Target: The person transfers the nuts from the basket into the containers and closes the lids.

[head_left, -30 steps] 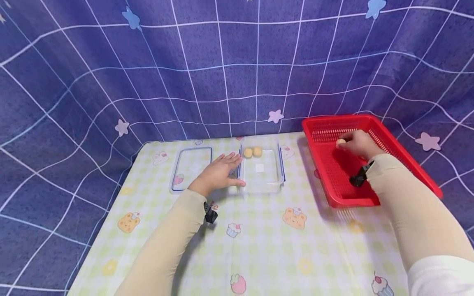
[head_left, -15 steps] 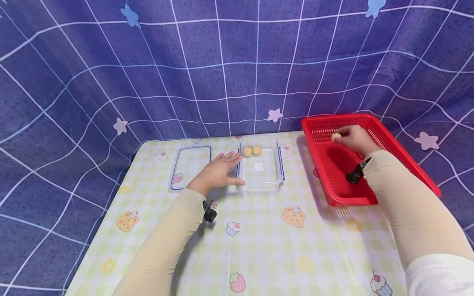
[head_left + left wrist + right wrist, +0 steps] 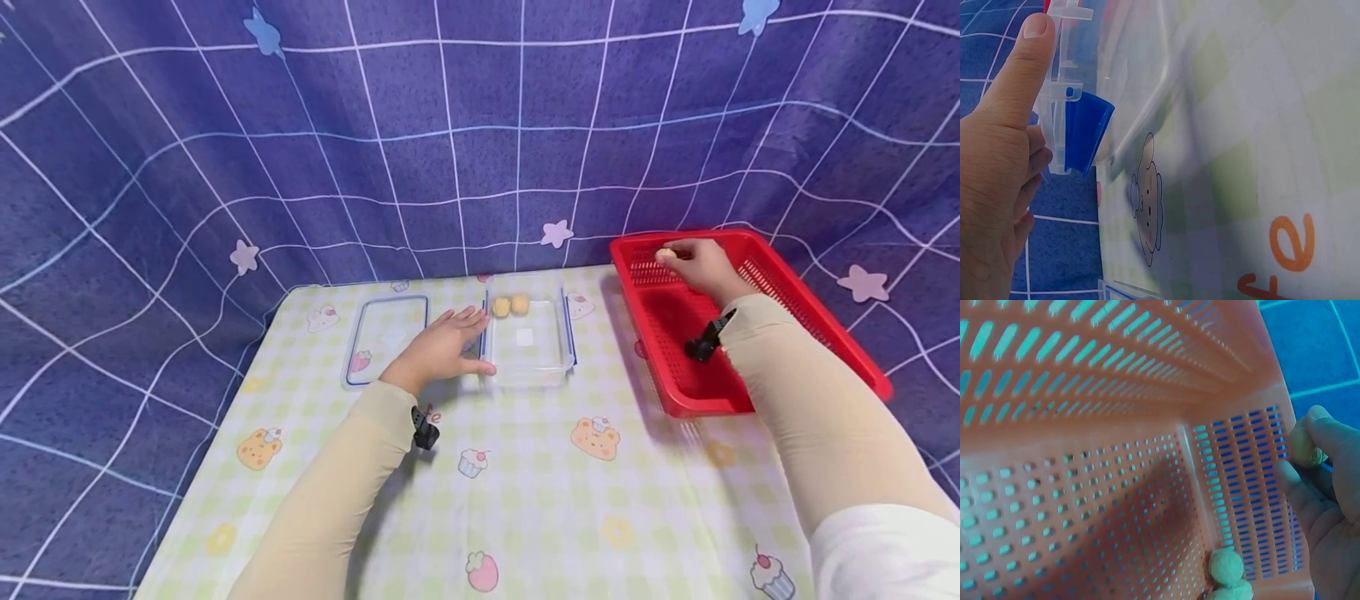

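Observation:
My right hand [image 3: 701, 265] pinches a small round tan ball [image 3: 1305, 444] between thumb and fingers, at the rim of the red basket [image 3: 660, 367]. What kind of ball it is, I cannot tell. More such balls [image 3: 1226, 567] lie in a corner of the basket in the right wrist view. My left hand [image 3: 442, 348], fingers spread, touches the left side of a clear plastic food container [image 3: 528, 367]. Its thumb [image 3: 1036, 28] lies along the container's edge, near a blue side latch [image 3: 1087, 131]. Two tan balls [image 3: 511, 306] sit at the container's far left corner.
Left of the container lies its clear lid [image 3: 386, 337] with a blue seal, partly behind the left hand. A checked, cartoon-printed cloth [image 3: 540, 500] covers the table. A blue grid-patterned curtain [image 3: 480, 167] hangs along the back and sides.
My right hand, holding the ball, has risen from inside the red basket and moved left and away toward its far left rim. My left hand has stayed at the container.

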{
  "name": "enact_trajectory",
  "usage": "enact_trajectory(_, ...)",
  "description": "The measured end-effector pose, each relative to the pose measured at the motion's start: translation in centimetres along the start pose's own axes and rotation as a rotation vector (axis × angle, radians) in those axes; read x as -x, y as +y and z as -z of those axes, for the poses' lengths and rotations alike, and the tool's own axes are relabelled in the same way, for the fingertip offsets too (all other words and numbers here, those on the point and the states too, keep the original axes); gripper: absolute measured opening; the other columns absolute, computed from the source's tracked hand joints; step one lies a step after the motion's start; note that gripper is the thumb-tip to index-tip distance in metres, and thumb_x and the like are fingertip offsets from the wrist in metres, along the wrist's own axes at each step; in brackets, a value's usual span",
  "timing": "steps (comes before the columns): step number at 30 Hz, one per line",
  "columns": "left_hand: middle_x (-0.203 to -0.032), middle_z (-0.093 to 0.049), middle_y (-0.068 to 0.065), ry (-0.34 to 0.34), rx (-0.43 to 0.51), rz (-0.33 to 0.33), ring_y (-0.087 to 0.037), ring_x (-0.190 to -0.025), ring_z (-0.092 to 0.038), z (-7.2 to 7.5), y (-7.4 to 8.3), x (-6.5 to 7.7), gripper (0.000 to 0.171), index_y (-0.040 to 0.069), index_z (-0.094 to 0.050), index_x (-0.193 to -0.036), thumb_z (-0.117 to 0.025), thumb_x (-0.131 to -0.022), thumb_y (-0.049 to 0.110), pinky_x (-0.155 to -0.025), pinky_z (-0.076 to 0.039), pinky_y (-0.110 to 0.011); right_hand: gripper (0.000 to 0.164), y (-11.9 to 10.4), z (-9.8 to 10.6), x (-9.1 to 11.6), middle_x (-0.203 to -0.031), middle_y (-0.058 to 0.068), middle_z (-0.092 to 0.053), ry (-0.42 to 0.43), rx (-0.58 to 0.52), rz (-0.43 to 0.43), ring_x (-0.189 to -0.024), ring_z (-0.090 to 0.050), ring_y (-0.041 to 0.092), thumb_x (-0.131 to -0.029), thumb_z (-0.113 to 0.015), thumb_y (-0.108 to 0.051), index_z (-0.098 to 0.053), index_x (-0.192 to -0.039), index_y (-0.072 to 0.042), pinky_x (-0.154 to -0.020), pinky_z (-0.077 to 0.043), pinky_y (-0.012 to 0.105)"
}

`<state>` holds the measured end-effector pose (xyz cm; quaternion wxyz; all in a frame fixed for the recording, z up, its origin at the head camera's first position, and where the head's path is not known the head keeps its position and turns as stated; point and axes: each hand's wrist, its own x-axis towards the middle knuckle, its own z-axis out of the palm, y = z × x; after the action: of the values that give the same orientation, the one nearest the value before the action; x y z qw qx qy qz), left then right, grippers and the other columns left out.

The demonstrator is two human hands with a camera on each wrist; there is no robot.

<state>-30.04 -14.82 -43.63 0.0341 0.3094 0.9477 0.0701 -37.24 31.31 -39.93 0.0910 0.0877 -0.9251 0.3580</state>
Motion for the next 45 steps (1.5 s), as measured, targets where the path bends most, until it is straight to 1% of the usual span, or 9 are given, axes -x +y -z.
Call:
enact_trajectory(3, -0.164, -0.03, -0.005, -0.005, -0.002, 0.002, -0.022, -0.154, -0.017, -0.1, 0.1, 0.1, 0.101, 0.009, -0.035, -0.157, -0.064, -0.084, 0.072, -0.127, -0.004, -0.039, 0.042, -0.4, -0.4, -0.1, -0.115, 0.028, -0.068, -0.002, 0.003, -0.002, -0.086, -0.057, 0.011, -0.098, -0.069, -0.024, -0.067, -0.123, 0.009, -0.071, -0.043, 0.014)
enact_trajectory(6, -0.164, -0.029, -0.004, -0.008, -0.005, 0.005, -0.021, -0.154, -0.017, -0.1, 0.2, 0.1, 0.101, 0.009, -0.034, -0.157, -0.063, -0.084, 0.072, -0.127, -0.005, -0.04, 0.042, -0.8, -0.6, -0.2, -0.115, 0.027, -0.068, -0.001, 0.002, -0.005, -0.089, -0.058, 0.014, -0.098, -0.069, -0.025, -0.067, -0.124, 0.008, -0.073, -0.044, 0.015)
enact_trajectory(14, -0.164, -0.027, -0.002, -0.008, -0.031, 0.004, -0.022, -0.155, -0.018, 0.1, 0.3, -0.2, 0.101, 0.01, -0.034, -0.158, -0.061, -0.084, 0.074, -0.127, -0.003, -0.04, 0.039, -1.5, -1.1, -0.7, -0.105, 0.024, -0.071, 0.026, -0.016, 0.028, -0.078, -0.054, 0.002, -0.095, -0.072, -0.022, -0.069, -0.119, 0.008, -0.068, -0.042, 0.012)
enact_trajectory(19, -0.164, -0.029, -0.004, -0.003, -0.023, -0.002, -0.023, -0.154, -0.019, 0.1, 0.3, -0.1, 0.101, 0.009, -0.035, -0.157, -0.062, -0.084, 0.074, -0.127, -0.005, -0.042, 0.037, -2.2, -1.3, -0.9, -0.103, 0.021, -0.071, 0.039, -0.015, 0.03, -0.08, -0.055, 0.006, -0.095, -0.073, -0.023, -0.071, -0.117, 0.007, -0.07, -0.042, 0.015)
enact_trajectory(25, -0.163, -0.032, -0.008, 0.005, -0.029, -0.011, -0.024, -0.154, -0.019, 0.2, 0.3, -0.1, 0.1, 0.009, -0.035, -0.157, -0.062, -0.085, 0.073, -0.127, -0.011, -0.046, 0.039, -3.1, -1.6, -1.0, -0.11, 0.023, -0.07, 0.027, -0.023, 0.022, -0.085, -0.056, 0.01, -0.096, -0.072, -0.023, -0.069, -0.121, 0.007, -0.072, -0.042, 0.015)
enact_trajectory(29, -0.163, -0.032, -0.009, -0.001, -0.026, -0.011, -0.024, -0.154, -0.019, 0.4, 0.5, 0.0, 0.1, 0.008, -0.036, -0.157, -0.063, -0.085, 0.072, -0.127, -0.009, -0.046, 0.04, -3.5, -1.8, -1.2, -0.114, 0.027, -0.068, 0.013, -0.029, 0.03, -0.089, -0.058, 0.014, -0.096, -0.071, -0.021, -0.068, -0.123, 0.008, -0.073, -0.043, 0.014)
enact_trajectory(36, -0.163, -0.033, -0.01, 0.008, -0.021, -0.014, -0.027, -0.153, -0.022, 0.7, 0.5, -0.1, 0.1, 0.005, -0.039, -0.155, -0.064, -0.084, 0.071, -0.126, -0.009, -0.047, 0.043, -4.2, -2.0, -1.5, -0.118, 0.026, -0.068, -0.01, -0.042, 0.005, -0.099, -0.059, 0.025, -0.097, -0.07, -0.021, -0.065, -0.129, 0.006, -0.08, -0.045, 0.02)
enact_trajectory(39, -0.162, -0.034, -0.01, 0.012, -0.017, -0.011, -0.026, -0.154, -0.021, 0.6, 0.4, -0.1, 0.1, 0.005, -0.039, -0.155, -0.065, -0.085, 0.071, -0.126, -0.01, -0.047, 0.043, -4.5, -2.0, -1.6, -0.118, 0.027, -0.068, -0.019, -0.04, 0.007, -0.099, -0.059, 0.026, -0.097, -0.07, -0.021, -0.065, -0.13, 0.006, -0.08, -0.045, 0.02)
enact_trajectory(45, -0.163, -0.033, -0.009, 0.009, -0.018, -0.008, -0.026, -0.154, -0.021, 0.3, 0.2, 0.0, 0.1, 0.006, -0.037, -0.156, -0.064, -0.085, 0.07, -0.126, -0.01, -0.047, 0.04, -5.3, -2.4, -2.0, -0.114, 0.025, -0.069, -0.013, -0.039, 0.033, -0.095, -0.06, 0.021, -0.096, -0.071, -0.022, -0.068, -0.124, 0.006, -0.078, -0.046, 0.02)
